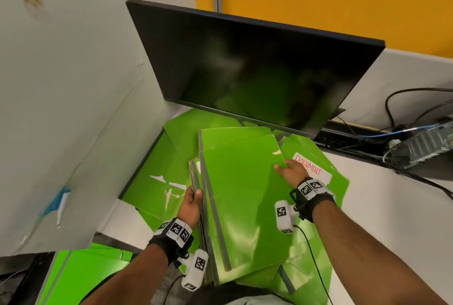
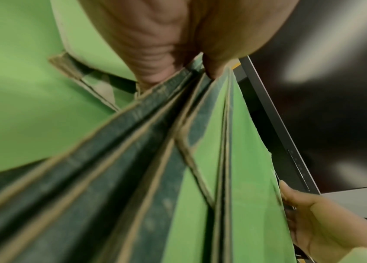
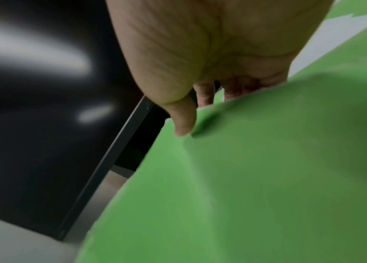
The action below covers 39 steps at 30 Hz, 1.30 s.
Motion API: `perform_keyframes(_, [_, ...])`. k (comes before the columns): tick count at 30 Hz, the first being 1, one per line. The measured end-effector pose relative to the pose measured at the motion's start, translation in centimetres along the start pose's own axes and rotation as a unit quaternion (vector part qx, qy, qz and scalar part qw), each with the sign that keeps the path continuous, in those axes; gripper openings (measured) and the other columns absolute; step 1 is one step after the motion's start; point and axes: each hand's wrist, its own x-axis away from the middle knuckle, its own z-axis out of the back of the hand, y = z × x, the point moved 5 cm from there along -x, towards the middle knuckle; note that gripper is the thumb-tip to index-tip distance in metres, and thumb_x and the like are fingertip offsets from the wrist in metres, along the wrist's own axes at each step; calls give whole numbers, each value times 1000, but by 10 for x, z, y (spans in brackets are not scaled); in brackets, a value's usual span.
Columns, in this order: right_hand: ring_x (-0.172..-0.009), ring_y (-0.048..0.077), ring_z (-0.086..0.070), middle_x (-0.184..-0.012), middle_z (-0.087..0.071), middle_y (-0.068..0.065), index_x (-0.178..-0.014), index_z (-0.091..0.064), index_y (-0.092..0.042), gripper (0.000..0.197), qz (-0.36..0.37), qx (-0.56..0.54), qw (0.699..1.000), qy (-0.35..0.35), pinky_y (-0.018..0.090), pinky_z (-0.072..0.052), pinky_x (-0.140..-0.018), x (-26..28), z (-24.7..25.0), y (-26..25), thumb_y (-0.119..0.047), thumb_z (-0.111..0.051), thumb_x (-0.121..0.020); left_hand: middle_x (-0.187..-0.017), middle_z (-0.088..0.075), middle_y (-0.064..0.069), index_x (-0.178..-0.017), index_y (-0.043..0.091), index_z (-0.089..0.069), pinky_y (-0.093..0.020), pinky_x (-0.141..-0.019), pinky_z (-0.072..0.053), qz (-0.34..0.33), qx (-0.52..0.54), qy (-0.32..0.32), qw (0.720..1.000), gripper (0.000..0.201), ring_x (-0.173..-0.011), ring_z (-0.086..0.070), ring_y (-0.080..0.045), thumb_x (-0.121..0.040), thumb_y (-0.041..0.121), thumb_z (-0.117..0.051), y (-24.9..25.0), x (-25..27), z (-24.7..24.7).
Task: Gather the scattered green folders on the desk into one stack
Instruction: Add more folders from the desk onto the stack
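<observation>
A bundle of several green folders point(image 1: 245, 197) is held tilted above the desk in front of the monitor. My left hand point(image 1: 192, 200) grips the bundle's grey spine edges point(image 2: 146, 146) on the left side, thumb on top. My right hand point(image 1: 289, 170) holds the right edge of the top folder point(image 3: 256, 178), thumb on its face and fingers underneath. More green folders lie flat beneath: a torn one point(image 1: 157, 182) at the left, and one with a white label reading DOCUMENT point(image 1: 311, 167) at the right.
A dark monitor point(image 1: 255, 67) leans over the far end of the folders. Cables and a small computer box point(image 1: 421, 145) sit at the right rear. A white partition wall point(image 1: 73, 108) closes the left side. Another green folder point(image 1: 81, 275) lies low at the left.
</observation>
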Motion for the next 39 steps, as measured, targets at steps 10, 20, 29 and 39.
perform_keyframes(10, [-120, 31, -53, -140, -50, 10, -144, -33, -36, 55, 75, -108, 988, 80, 39, -42, -101, 13, 5, -27, -26, -54, -94, -95, -57, -10, -116, 10, -50, -32, -79, -38, 12, 36, -28, 999, 22, -96, -55, -30, -102, 22, -41, 7, 6, 3])
perform_keyframes(20, [-123, 35, -50, -134, -53, 20, -132, -51, -4, 43, 0, 31, 995, 92, 37, -39, -101, 24, -20, 12, -28, -47, -97, -145, -45, -11, -146, 30, -28, -50, -112, -31, 43, 45, -74, 995, 78, -133, -43, -34, -82, 75, -36, 16, 17, 3])
perform_keyframes(29, [-122, 35, -41, -132, -42, 18, -132, -48, -7, 69, 0, 121, 986, 115, 42, -36, -103, 43, -36, 16, -56, -56, -84, -161, 4, 7, -148, 36, 10, -37, -117, -20, -76, 20, -86, 993, 91, -147, -11, -17, -86, 56, -55, 33, 23, -5])
perform_keyframes(39, [-112, 33, -58, -120, -62, 17, -116, -65, -8, 46, -11, 66, 997, 39, 38, -47, -97, 47, -24, 30, -44, -57, -89, -101, -58, -12, -103, 31, -51, -49, -94, -45, 39, 102, -36, 993, 36, -99, -58, -31, -78, 26, -77, 15, 4, -4])
